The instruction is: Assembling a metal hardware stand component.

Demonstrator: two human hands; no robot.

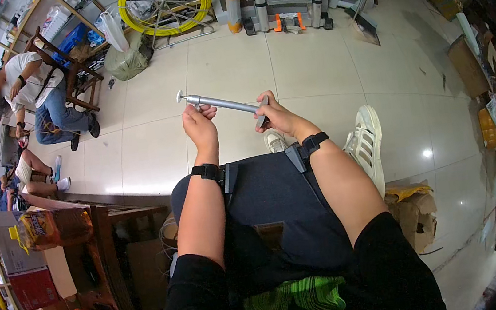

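Note:
Above my lap I hold a silver telescopic metal bracket [230,104], slanting slightly down to the right. At its left end is a small pale disc on a short stem; at its right end, a flat grey base plate [264,113]. My left hand [199,124] is closed around the joint near the small disc, thumb and fingers pinching it from below. My right hand [280,117] grips the base plate end, fingers wrapped over its edge. Part of the plate is hidden by the fingers. Both wrists wear black straps.
A wooden table [110,271] at left carries a large bottle of brown drink [56,228]. Two people sit at far left, one on a wooden chair [86,75]. A yellow cable reel [165,7] and ladder [285,2] stand ahead; a torn cardboard box [413,215] lies right.

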